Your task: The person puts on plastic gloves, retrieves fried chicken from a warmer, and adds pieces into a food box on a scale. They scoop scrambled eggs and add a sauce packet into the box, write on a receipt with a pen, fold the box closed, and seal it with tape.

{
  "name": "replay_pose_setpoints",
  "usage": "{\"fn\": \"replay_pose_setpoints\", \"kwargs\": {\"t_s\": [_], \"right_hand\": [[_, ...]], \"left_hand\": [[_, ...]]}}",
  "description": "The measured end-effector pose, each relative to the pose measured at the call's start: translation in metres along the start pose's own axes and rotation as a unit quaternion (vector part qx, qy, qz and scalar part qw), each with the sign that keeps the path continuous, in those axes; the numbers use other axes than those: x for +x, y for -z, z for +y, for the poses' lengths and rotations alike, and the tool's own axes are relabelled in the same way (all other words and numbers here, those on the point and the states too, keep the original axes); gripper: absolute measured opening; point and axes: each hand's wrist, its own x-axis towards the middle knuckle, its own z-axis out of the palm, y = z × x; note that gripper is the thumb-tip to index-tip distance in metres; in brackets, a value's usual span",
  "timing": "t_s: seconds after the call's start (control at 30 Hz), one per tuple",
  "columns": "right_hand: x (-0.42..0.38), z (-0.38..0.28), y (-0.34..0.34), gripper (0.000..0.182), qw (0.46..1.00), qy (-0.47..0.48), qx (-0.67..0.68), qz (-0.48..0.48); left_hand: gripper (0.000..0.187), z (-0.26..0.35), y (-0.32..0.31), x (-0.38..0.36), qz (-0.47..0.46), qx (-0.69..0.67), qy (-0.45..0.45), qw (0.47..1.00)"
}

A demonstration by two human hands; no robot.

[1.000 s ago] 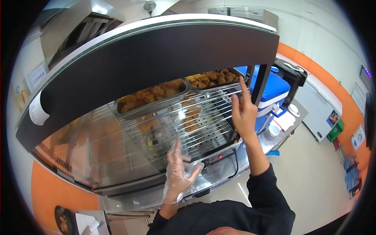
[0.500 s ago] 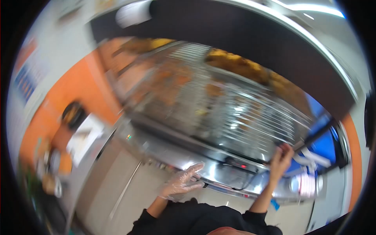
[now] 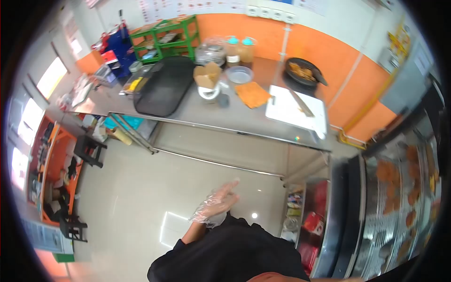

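Observation:
My left hand (image 3: 217, 203) wears a clear plastic glove and is in front of my body above the tiled floor. Its fingers are stretched out, slightly apart, and hold nothing. Farther forward stands a steel table (image 3: 202, 114). On its right part lie a white cutting board (image 3: 284, 105) with a knife (image 3: 301, 103), an orange cloth (image 3: 252, 94) and a black pan (image 3: 303, 75) with fried pieces in it. A paper food box (image 3: 208, 75) stands near the middle. My right hand does not show.
At right is a glass food warmer (image 3: 359, 211) with fried pieces on wire racks. A black tray (image 3: 168, 87), a green rack (image 3: 164, 40) and two teal-capped bottles (image 3: 240, 50) stand on the table. Black stools (image 3: 90, 149) are at left.
My view has swung left from the food warmer to the steel table. My right hand, earlier at the warmer's front edge, has left the view. My gloved left hand remains open.

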Motion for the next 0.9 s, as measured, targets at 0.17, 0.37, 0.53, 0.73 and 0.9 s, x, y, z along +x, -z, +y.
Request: {"fn": "replay_pose_setpoints", "kwargs": {"t_s": [0.17, 0.37, 0.53, 0.73, 0.9], "right_hand": [[-0.175, -0.277, -0.069, 0.025, 0.889, -0.064, 0.319, -0.323], [-0.284, -0.550, 0.040, 0.031, 0.471, -0.197, 0.444, -0.736], [-0.355, -0.665, 0.109, 0.025, 0.315, 0.048, 0.580, -0.750], [-0.424, -0.754, 0.180, 0.034, 0.073, 0.197, 0.528, -0.823], [-0.503, -0.790, 0.253, 0.052, -0.040, 0.099, 0.435, -0.894]], "left_hand": [[0.052, 0.006, 0.090, 0.017, 0.143, -0.004, -0.076, 0.987], [0.046, -0.008, 0.177, 0.014, 0.247, -0.001, -0.041, 0.968], [0.040, -0.057, 0.235, 0.024, 0.352, -0.038, 0.037, 0.934], [0.036, -0.096, 0.346, 0.073, 0.508, -0.144, 0.107, 0.843], [0.047, -0.169, 0.468, 0.122, 0.650, -0.164, 0.070, 0.738]]}}
